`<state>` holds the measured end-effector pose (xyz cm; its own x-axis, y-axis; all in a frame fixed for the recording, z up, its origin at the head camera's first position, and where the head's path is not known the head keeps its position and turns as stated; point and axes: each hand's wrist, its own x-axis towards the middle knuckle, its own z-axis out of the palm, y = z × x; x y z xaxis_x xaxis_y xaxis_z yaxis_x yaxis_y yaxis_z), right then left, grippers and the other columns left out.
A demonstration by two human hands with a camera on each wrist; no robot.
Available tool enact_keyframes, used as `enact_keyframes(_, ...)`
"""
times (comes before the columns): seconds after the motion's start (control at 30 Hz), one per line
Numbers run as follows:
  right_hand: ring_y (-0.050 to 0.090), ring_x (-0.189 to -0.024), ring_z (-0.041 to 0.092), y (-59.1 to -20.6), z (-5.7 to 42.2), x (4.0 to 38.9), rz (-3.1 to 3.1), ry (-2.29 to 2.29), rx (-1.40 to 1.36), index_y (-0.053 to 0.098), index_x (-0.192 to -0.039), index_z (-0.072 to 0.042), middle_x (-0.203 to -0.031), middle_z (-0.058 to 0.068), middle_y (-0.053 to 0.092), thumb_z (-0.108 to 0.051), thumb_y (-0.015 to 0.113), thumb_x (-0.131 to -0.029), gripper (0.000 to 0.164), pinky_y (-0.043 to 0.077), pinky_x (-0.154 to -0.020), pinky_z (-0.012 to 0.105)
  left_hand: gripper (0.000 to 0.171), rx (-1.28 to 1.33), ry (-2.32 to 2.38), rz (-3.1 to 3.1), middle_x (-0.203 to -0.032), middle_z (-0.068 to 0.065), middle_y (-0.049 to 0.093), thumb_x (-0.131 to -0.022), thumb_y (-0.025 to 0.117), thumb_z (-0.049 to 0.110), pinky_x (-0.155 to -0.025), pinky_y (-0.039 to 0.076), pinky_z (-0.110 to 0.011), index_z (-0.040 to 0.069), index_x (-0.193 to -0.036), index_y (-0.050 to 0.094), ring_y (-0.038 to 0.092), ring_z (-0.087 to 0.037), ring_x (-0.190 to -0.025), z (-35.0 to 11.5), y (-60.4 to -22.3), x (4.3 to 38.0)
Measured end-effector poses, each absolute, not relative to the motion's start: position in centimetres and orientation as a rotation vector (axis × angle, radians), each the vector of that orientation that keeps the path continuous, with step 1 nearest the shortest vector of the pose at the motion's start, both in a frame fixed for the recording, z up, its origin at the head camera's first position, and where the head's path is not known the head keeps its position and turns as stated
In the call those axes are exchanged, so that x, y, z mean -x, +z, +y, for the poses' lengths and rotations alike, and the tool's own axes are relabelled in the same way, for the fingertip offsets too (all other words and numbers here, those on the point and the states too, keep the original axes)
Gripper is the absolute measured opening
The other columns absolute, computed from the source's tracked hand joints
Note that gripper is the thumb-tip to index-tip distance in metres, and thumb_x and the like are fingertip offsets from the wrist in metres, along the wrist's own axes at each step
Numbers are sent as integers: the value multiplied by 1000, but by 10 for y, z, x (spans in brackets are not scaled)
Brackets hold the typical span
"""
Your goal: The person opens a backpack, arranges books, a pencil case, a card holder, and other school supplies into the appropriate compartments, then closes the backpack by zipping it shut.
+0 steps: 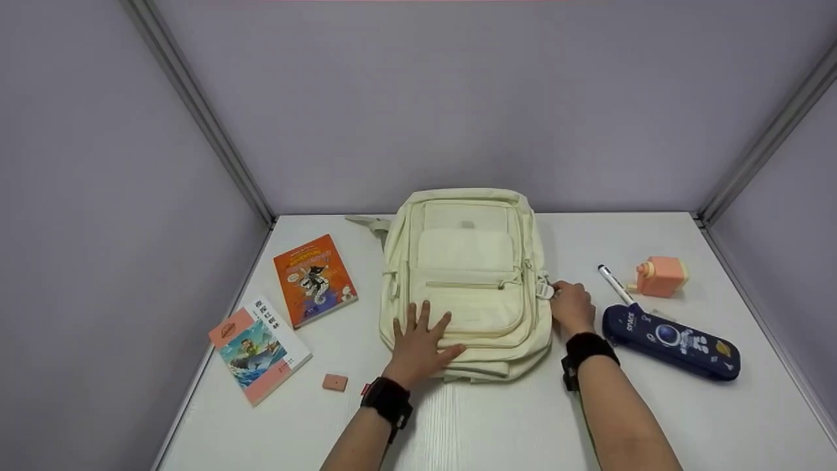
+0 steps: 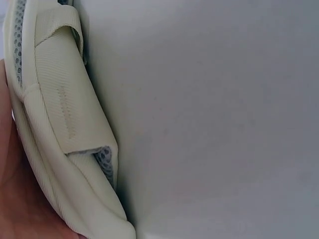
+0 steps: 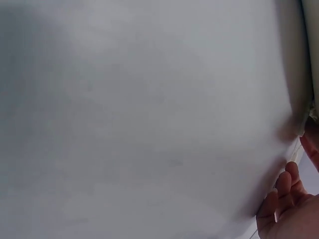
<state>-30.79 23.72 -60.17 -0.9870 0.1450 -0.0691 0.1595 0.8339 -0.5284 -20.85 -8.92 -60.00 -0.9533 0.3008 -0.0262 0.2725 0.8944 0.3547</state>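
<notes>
A cream backpack (image 1: 467, 252) lies front side up on the white table. My left hand (image 1: 418, 350) rests on its lower front with the fingers spread, pressing down on the fabric. Its palm shows along the backpack's bottom edge in the left wrist view. At the backpack's right side, my right hand (image 1: 573, 307) pinches a small pull with thumb and forefinger, close beside a white tag (image 1: 544, 290). The fingertips partly hide the pull. In the right wrist view the other fingers (image 3: 284, 184) are bent, close over the table.
On the left lie an orange book (image 1: 315, 278), a pink-and-white book (image 1: 260, 350) and a small pinkish eraser (image 1: 335, 383). To the right are a navy pencil case (image 1: 673, 343), a marker (image 1: 614, 282) and an orange pencil sharpener (image 1: 662, 276). Grey panels (image 1: 458, 98) enclose the table.
</notes>
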Motion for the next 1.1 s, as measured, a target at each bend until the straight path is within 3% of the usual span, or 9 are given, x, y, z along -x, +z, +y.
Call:
enact_keyframes(0.13, 56, -103, 47, -597, 241, 308, 2919, -930, -265, 66, -113, 6, -111, 29, 58, -18, 53, -94, 33, 45, -83, 57, 79, -451, 530, 2982, -161, -21, 10, -92, 40, 72, -107, 8, -70, 24, -154, 34, 0, -44, -146, -88, -600, 208)
enact_keyframes(0.33, 60, -83, 42, -597, 252, 307, 2981, -1015, -181, 65, -85, 12, -87, 26, 63, -3, 54, -86, 18, 47, -78, 51, 78, -463, 552, 2987, -161, -21, 10, -93, 41, 71, -107, 8, -70, 24, -154, 34, 0, -45, -146, -89, -601, 207)
enact_keyframes(0.4, 59, -84, 40, -598, 253, 307, 2979, -1049, -160, 65, -88, 11, -88, 25, 63, -3, 55, -86, 17, 46, -79, 50, 78, -466, 557, 2989, -161, -21, 10, -93, 41, 71, -107, 7, -70, 24, -154, 34, 0, -45, -146, -90, -602, 208)
enact_keyframes(0.63, 57, -106, 41, -595, 249, 311, 2826, -1145, -107, 63, -124, 6, -115, 28, 62, -9, 59, -89, 38, 44, -90, 51, 77, -461, 574, 2967, -161, -20, 7, -93, 40, 71, -107, 5, -70, 25, -155, 32, -3, -43, -146, -89, -601, 207)
enact_keyframes(0.8, 47, -124, 46, -599, 247, 312, 2817, -1009, -170, 59, -135, -5, -136, 27, 52, -21, 60, -93, 44, 37, -94, 63, 78, -457, 591, 2940, -162, -18, 7, -92, 39, 73, -108, 4, -69, 28, -155, 32, -4, -42, -146, -90, -600, 207)
enact_keyframes(0.93, 49, -119, 48, -606, 243, 313, 2879, -923, -241, 62, -134, -12, -134, 27, 52, -29, 60, -94, 43, 34, -90, 67, 77, -474, 603, 2942, -162, -18, 9, -92, 40, 72, -108, 5, -69, 27, -154, 34, -1, -42, -146, -91, -599, 208)
enact_keyframes(1.1, 55, -110, 45, -610, 239, 315, 2933, -1004, -292, 68, -125, -7, -120, 25, 60, -19, 59, -92, 36, 36, -87, 63, 76, -479, 604, 2951, -161, -20, 10, -92, 41, 72, -107, 6, -70, 27, -153, 35, 0, -43, -146, -92, -600, 209)
